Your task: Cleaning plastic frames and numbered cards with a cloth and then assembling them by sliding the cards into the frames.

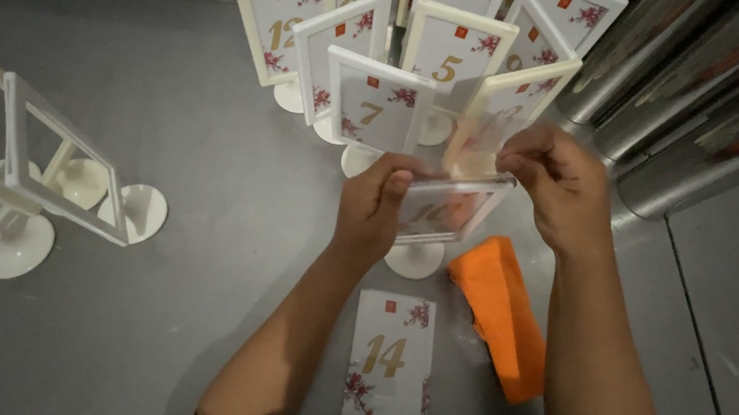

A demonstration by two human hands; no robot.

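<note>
A cream table-number frame (445,210), tilted on its round foot, gripped by left hand (374,208) and pinched by right hand (553,184) above a loose floral card (390,360).

A grey brushed-steel table top (136,319) is seen to carry everything. At its far edge, a cluster of cream plastic frame stands on round feet (374,103), each fitted with a flowered card, is set upright, while empty cream frame stands (29,191) are grouped at the left. Near the front edge, a loose white flowered card (391,361) is laid flat, with a folded orange cloth (504,313) just beside it.
</note>
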